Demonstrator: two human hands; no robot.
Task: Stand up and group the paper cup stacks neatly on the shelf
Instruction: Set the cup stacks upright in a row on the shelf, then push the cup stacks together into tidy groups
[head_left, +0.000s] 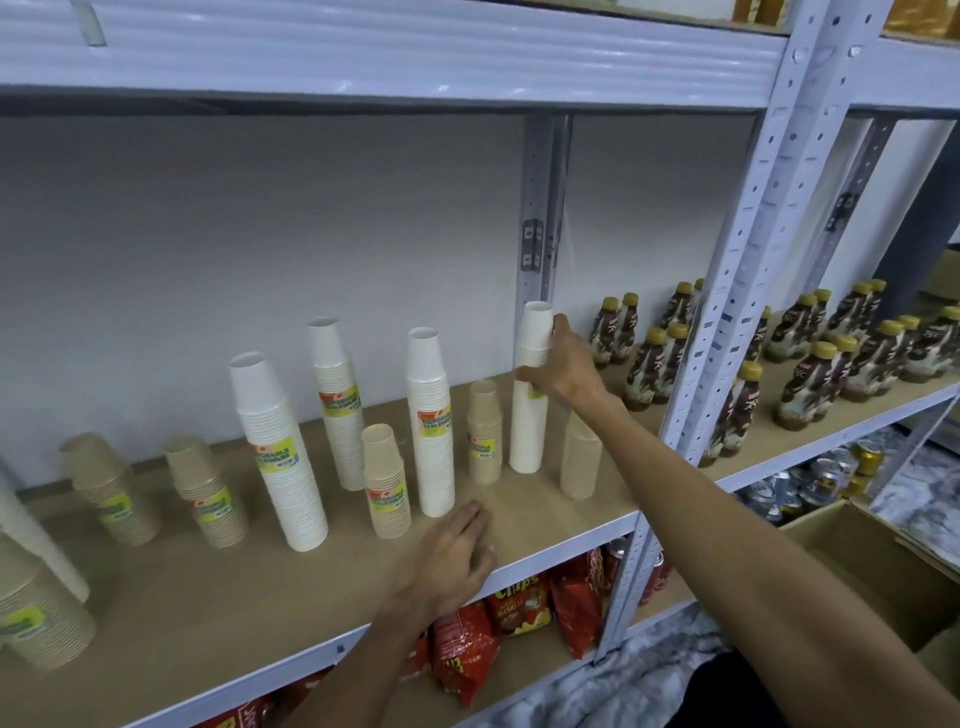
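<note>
The right hand (563, 369) grips the upper part of a tall white cup stack (529, 431), fingers curled round it, and this stack stands upright on the shelf (524, 512). The left hand (452, 551) lies flat with fingers relaxed on the shelf board, in front and to the left of the held stack, holding nothing.

Standing up looks largely done: every stack in view is on its base. To the left of the held stack are three more white stacks (431, 421) and several short brown stacks (387, 483), and one plain brown stack (579, 457) sits just to its right, partly behind the forearm. Grouping seems unfinished. White and brown alternate along the row, well spaced, and the ones farthest left appear to lean, though the wide lens may exaggerate that.

The green-and-yellow labels (434, 423) read "DISPOSABLE TABLEWARE". Below the held stack, on the lower shelf, a red snack bag (519, 597) shows "Chips". Right of it stand yellow-capped brown bottles (644, 369), their labels too small to read.
</note>
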